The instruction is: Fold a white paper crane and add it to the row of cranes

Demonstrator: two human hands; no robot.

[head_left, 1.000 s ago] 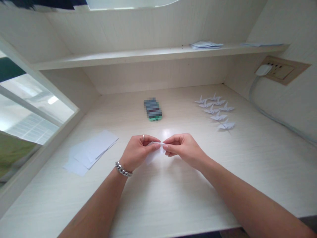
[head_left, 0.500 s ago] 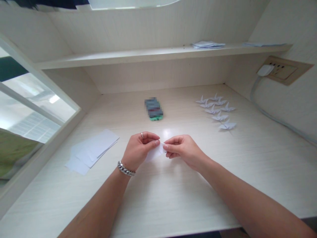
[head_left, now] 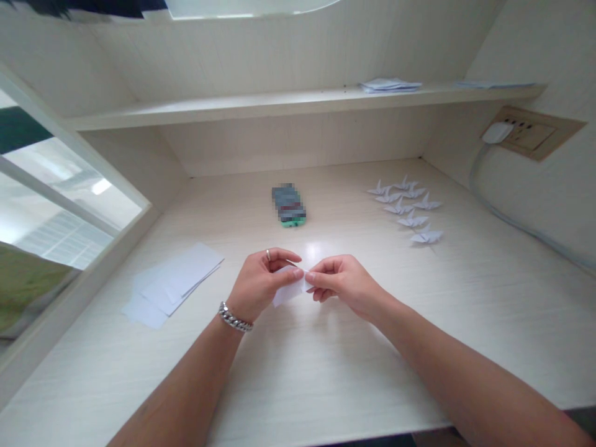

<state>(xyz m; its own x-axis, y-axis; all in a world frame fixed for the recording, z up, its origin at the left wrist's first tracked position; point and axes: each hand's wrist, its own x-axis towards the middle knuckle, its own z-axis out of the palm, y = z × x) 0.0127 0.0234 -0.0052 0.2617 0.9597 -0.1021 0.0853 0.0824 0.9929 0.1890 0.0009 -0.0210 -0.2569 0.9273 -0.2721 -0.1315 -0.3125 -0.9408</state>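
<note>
A small folded piece of white paper (head_left: 287, 294) is held just above the desk, between my two hands. My left hand (head_left: 267, 276), with a ring and a chain bracelet, pinches its upper edge between thumb and fingers. At its right end my right hand (head_left: 338, 277) grips it with thumb and fingertips. My fingers cover part of the paper, so its exact folds cannot be made out. To the left lie several loose white paper sheets (head_left: 179, 279), overlapping. Several folded paper cranes (head_left: 412, 220) stand in a group at the right.
Behind my hands lies a phone-like object (head_left: 289, 205), blurred out, with a green end. A shelf (head_left: 261, 107) crosses the back and bears a stack of folded paper (head_left: 390, 85). On the right wall a white plug (head_left: 498, 132) sits in a socket, its cable hanging down to the desk.
The folded paper has tilted, so more of its face shows below my left thumb. My right fingertips have shifted very slightly left along it. The other things stay in place.
</note>
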